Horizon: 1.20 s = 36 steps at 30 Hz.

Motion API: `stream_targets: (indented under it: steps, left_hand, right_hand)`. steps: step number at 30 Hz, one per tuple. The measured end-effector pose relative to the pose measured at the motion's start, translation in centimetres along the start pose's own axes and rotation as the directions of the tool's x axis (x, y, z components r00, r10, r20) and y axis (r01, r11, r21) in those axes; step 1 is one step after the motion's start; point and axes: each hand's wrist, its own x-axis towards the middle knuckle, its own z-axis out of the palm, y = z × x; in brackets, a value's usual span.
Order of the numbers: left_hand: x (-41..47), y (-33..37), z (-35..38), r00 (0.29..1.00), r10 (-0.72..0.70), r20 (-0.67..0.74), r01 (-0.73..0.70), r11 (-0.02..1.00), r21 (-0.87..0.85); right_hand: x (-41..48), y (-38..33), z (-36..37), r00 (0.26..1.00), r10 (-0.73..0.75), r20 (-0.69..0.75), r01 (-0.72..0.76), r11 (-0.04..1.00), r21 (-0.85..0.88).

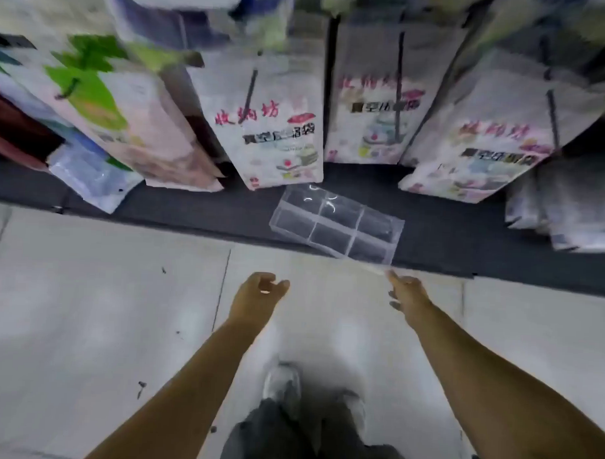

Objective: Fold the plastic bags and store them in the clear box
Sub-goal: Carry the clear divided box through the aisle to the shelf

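Clear box (333, 224): rigid transparent plastic, rectangular, six compartments, is lying on a dark matte floor strip (192, 208); glossy printed plastic bags (274, 125) are standing behind it, blurred; pale tiled floor (85, 307) nearer. Left hand (257, 293) is hanging loosely curled, grasping nothing; right hand (407, 291) is extending a straight forefinger to the box's near corner, contact unclear.

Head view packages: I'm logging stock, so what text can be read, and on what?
"收纳坊": red, on the middle white package.
"真空…袋": black, beneath it; the middle characters are smeared.
Next white package and far-right package: similar print, too blurred to confirm.
Green-leaf package: small print unreadable.
Clear box: no text.
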Motion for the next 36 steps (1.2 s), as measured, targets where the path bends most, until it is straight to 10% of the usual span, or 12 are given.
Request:
stream_targets:
  steps: [16, 36]
  left_hand:
    - [7.8, -3.7, 6.7, 0.996, -0.007, 0.091, 0.006, 1.000, 0.004]
    - [-26.9, 20.7, -4.4, 0.876, 0.313, 0.367, -0.406, 0.890, 0.210]
  right_hand:
    - [11.4, 3.6, 3.0, 0.979, 0.069, 0.192, -0.161, 0.840, 0.519]
    - [-38.3, 4.7, -25.1, 0.995, 0.093, -0.031, -0.035, 0.635, 0.772]
